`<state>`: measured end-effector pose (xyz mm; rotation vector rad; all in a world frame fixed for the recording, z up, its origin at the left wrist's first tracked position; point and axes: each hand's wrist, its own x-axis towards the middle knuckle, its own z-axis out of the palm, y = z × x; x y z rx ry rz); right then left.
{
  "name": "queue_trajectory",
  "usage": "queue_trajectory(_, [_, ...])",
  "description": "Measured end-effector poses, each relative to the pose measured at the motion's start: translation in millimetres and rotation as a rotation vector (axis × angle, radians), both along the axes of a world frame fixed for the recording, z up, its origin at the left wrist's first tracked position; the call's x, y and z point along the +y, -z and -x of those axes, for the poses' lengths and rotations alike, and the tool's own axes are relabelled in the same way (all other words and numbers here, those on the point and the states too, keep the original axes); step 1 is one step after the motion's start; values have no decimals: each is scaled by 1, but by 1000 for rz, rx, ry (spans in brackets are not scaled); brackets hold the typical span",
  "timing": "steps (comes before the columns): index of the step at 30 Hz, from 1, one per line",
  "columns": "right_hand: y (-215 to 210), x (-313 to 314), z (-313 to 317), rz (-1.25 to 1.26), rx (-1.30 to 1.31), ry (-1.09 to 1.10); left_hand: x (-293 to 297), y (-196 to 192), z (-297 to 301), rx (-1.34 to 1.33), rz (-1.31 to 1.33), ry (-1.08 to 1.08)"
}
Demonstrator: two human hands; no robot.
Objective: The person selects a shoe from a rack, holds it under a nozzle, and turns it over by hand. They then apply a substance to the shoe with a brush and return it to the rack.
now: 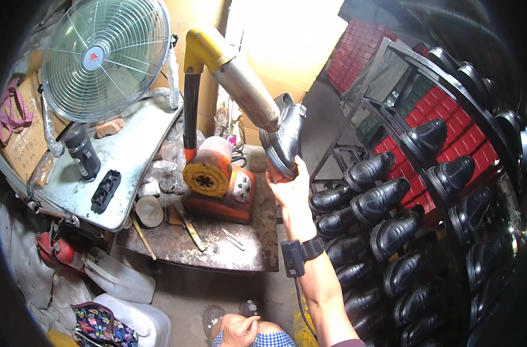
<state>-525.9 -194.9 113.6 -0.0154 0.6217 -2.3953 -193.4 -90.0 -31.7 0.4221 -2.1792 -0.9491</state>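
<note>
My right hand (291,188) is raised and grips a shiny black shoe (284,139) by its lower end. The shoe is held upright against the metal nozzle (246,92) of an orange and yellow machine (214,185) that stands on the workbench. A black band with a small device (298,253) sits on my right wrist. My left hand (240,329) rests low by my lap at the bottom edge, fingers curled with nothing seen in them.
A rack (390,214) with several black shoes on pegs fills the right side. A round fan (104,55), a black bottle (81,151) and a black part (106,191) stand on a metal table at left. White containers (122,280) and a floral bag (101,327) lie below.
</note>
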Motion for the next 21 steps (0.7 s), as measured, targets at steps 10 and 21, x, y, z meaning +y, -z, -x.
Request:
queue_trajectory(10, [-13, -2, -4, -8, -28, 55, 2, 2, -5, -5, -7, 24])
queue_trajectory(21, [71, 121, -108, -258, 115, 268, -9, 15, -9, -55, 9, 112])
